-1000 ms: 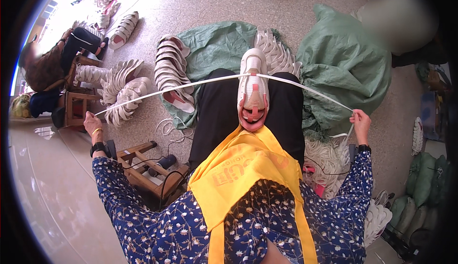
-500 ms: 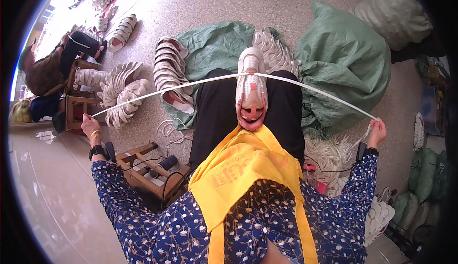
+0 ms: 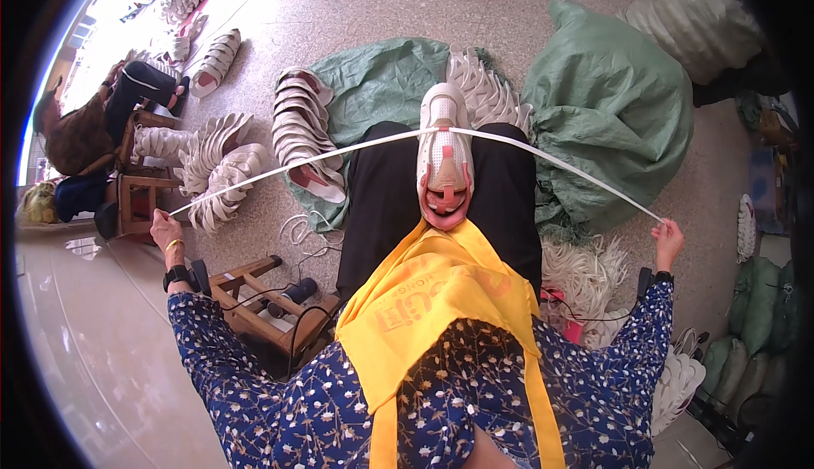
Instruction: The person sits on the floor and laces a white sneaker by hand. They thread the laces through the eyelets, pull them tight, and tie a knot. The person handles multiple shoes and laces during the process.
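A white and pink shoe upper (image 3: 444, 159) lies between my knees, toe pointing away from me and the heel opening toward my yellow apron (image 3: 437, 291). A flat white shoelace (image 3: 366, 143) crosses the upper near the toe and runs out in a long arc to both sides. Far out to the left, my left hand (image 3: 167, 231) pinches one end of it. My right hand (image 3: 669, 244) pinches the opposite end, out to the right at about the same height. Both stretches of lace look fairly taut.
A fanned stack of shoe uppers (image 3: 301, 130) and a green sack (image 3: 615, 121) flank my knees. Loose white laces (image 3: 585, 274) are piled at my right. A wooden stool (image 3: 267, 304) stands at my left; a seated person (image 3: 85, 134) is farther left.
Both hands have come slightly inward and nearer to me. The loose tail that hung from my right hand no longer shows; that hand now grips the lace's end.
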A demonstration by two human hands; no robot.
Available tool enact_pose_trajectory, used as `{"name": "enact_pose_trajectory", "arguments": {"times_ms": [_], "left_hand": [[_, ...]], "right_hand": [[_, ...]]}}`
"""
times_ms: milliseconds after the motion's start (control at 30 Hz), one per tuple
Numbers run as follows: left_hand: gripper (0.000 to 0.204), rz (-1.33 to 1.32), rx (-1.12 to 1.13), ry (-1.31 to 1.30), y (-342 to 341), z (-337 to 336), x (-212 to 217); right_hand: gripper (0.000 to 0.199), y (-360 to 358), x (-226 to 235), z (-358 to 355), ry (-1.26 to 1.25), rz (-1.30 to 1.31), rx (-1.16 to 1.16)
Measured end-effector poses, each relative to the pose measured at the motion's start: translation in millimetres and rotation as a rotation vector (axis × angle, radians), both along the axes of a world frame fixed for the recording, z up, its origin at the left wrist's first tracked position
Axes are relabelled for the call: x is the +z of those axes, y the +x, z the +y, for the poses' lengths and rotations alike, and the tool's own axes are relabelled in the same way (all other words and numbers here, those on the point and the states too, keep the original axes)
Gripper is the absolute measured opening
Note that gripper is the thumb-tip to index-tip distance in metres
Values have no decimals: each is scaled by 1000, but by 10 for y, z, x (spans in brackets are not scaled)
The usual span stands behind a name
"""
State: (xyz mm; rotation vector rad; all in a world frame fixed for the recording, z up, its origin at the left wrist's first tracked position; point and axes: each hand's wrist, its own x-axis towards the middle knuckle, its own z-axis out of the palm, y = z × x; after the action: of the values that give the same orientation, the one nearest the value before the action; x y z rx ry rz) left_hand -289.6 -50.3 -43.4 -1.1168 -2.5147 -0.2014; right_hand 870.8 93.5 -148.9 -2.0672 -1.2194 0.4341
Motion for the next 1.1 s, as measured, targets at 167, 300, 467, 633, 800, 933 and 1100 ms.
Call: {"name": "enact_pose_trajectory", "arguments": {"times_ms": [167, 300, 467, 633, 800, 933, 1100], "left_hand": [[6, -51, -33, 4, 84, 93, -37], [5, -18, -76, 21, 131, 145, -14], [8, -27, -79, 21, 125, 287, 37], [9, 7, -85, 44, 201, 417, 121], [9, -26, -107, 79, 257, 549, 147], [8, -33, -118, 94, 269, 597, 113], [8, -45, -110, 76, 276, 580, 148]], "right_hand": [[16, 79, 99, 113, -20, 109, -67], [20, 136, 227, 283, -73, -1, -43], [21, 365, 395, 553, 8, -19, -163], [20, 371, 527, 873, 48, -41, -252], [19, 465, 665, 930, 30, -97, -343], [19, 389, 649, 833, -52, -226, -200], [20, -39, 624, 787, -272, -162, -147]]}}
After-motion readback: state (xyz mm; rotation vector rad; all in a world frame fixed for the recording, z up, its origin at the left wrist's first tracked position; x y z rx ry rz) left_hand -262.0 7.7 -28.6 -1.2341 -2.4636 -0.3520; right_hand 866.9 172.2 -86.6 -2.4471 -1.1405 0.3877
